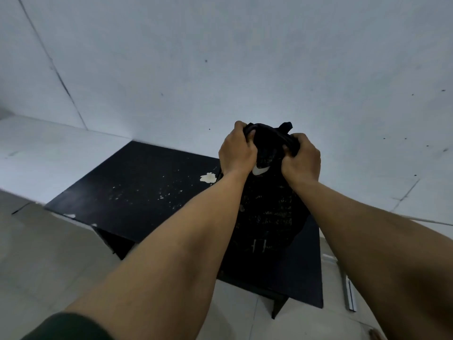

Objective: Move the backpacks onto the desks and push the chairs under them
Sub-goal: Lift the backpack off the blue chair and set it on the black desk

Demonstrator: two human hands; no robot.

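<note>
- Backpack (267, 212): black, w/ a white logo patch near the top; held upright over the right part of the dark surface (137, 190), up against the pale wall (220, 57).
- Left hand (236, 150) clamped on the top left of the bag, fingers curled round bunched fabric or a strap; can't tell which.
- Right hand (302, 158) clamped on the top right the same way; both hands close together, just the bag's neck between them.
- Both forearms stretched fwd; dark green sleeve (66, 327) at the near left.
- Bottom of bag looks down on or just above the surface; can't tell if weight is already resting there.
- Surface: black top, scuffed, w/ a pale chipped patch (208, 177) just left of the bag and small white flecks across the middle.
- Dark leg or frame (278, 307) visible below the near right corner; tiled floor (36, 253) around it.
- No chair in view.
- Progress, as a judgement: this bag at or v. near its place on the surface; release prob. the only bit left for it.
- Still left: chair pushing not started as far as visible here; other bags and surfaces, if any, out of frame, so can't count what remains.
</note>
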